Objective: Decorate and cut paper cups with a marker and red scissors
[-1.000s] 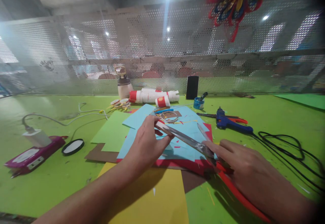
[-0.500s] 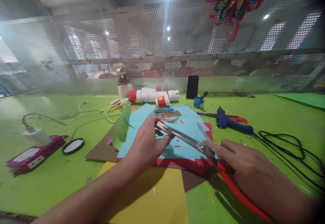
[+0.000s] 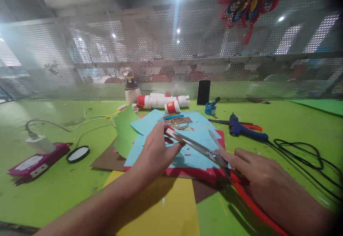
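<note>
In the head view, my left hand [image 3: 158,148] pinches a small white and red piece [image 3: 170,131], probably card or paper cup wall, between thumb and fingers. My right hand [image 3: 264,173] grips a large pair of scissors [image 3: 206,152] by its red-orange handles. The blades stand apart. One blade reaches left and meets the small piece; the other points up and away over the paper. Below both hands lie light blue paper sheets [image 3: 193,159] with tiny red and yellow scraps, stacked over red and brown sheets. My palm hides part of the held piece.
A curled green sheet [image 3: 124,132] stands left of the blue paper. Rightwards lie a blue glue gun [image 3: 243,130] and its black cord [image 3: 302,150]. At the back are white and red paper cups [image 3: 163,101], a spray bottle [image 3: 132,91] and a phone [image 3: 203,92]. A purple power strip [image 3: 37,161] sits left.
The green sheet at the left has tipped over to the left and spread flatter. My hands, the scissors and the small piece keep nearly the same position.
</note>
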A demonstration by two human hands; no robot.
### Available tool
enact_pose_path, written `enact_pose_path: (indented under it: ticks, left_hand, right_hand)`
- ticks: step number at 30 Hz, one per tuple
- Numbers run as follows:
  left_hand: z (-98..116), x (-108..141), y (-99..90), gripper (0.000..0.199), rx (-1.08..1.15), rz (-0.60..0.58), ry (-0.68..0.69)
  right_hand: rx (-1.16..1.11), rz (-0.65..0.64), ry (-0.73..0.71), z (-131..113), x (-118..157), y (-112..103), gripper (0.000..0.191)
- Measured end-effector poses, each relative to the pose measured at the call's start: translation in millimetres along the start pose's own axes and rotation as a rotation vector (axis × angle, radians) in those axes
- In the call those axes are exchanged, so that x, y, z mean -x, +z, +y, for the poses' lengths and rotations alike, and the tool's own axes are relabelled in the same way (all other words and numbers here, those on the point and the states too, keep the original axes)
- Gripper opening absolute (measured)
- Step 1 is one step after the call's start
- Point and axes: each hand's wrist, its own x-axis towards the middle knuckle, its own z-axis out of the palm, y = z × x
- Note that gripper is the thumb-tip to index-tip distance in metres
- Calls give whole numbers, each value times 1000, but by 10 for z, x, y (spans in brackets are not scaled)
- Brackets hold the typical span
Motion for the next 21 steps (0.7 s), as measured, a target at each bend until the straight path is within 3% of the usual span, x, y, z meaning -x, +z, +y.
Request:
enact_pose_path:
  ticks: [5, 21]
  left_hand:
    - [-1, 6, 6, 34, 32, -3, -14]
    - [41, 18, -2, 31, -8, 4, -8]
  right_hand:
    - [7, -56, 33, -23, 2, -8, 40]
    - [-5, 9, 8, -12, 21, 9, 36]
